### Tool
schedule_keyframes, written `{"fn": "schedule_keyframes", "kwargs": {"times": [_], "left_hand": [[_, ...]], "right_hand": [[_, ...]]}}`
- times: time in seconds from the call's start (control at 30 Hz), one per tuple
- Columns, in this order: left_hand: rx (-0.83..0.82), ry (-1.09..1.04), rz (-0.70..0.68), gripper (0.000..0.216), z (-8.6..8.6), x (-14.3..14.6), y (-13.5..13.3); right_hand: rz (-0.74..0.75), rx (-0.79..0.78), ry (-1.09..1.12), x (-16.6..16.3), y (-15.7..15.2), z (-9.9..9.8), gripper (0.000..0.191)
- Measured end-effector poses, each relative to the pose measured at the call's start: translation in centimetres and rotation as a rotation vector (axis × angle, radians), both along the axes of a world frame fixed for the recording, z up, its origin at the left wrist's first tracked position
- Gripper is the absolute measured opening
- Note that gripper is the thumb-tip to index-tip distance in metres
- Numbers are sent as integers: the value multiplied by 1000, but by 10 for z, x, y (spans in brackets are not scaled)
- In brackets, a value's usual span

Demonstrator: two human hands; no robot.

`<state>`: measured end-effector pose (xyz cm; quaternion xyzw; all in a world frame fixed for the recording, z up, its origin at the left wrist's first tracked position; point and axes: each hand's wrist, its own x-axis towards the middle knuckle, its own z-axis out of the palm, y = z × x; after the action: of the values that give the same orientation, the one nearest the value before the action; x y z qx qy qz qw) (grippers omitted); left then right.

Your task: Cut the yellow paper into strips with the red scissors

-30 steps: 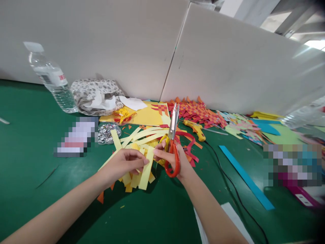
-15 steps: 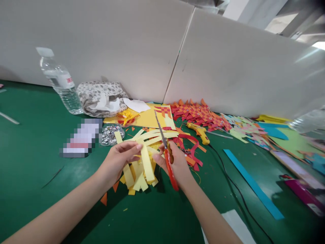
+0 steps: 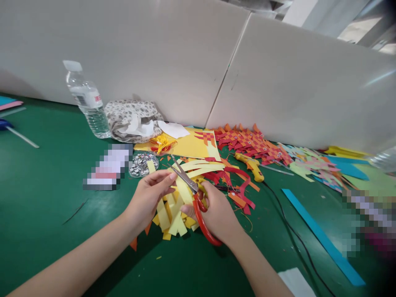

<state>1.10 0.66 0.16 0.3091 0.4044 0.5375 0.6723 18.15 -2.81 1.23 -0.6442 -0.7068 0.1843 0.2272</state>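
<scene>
1. We note a pale yellow strip (image 3: 185, 194) at the scissors (image 3: 192, 186), lying just under the blades as we look down; whether it is between them, we cannot tell.
2. Strip's long axis: slants from upper left to lower right, down beside the scissors' handle end. The blades point up-left, towards the strip's pinched end.
3. Left hand (image 3: 151, 190): left of the scissors, thumb and fingers pinching the strip's upper end. Nearer of the two to the blade tips, nearly touching them.
4. Right hand (image 3: 218, 210): grasping the scissors by the red handles, blades slightly parted, thumb near the strip's lower part.
5. Below the scissors we see a heap of yellow strips (image 3: 168, 214), overlapping on the green table (image 3: 185, 270).
6. Farther out: dish of googly eyes (image 3: 144, 166) left of the scissors; yellow glue gun (image 3: 250, 165) to their right, blue strip (image 3: 323, 237) well beyond, lower right.
</scene>
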Motion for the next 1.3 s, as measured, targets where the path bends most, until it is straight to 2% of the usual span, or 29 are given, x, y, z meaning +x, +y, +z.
{"fn": "schedule_keyframes", "kwargs": {"times": [0.43,1.3], "left_hand": [[-58,-62,-61,12,2,1,-1],[-52,-12,-83,11,4,-3,1]], "right_hand": [[10,-33,56,-1,-2,-1,40],[-4,75,50,-2,2,2,43]]}}
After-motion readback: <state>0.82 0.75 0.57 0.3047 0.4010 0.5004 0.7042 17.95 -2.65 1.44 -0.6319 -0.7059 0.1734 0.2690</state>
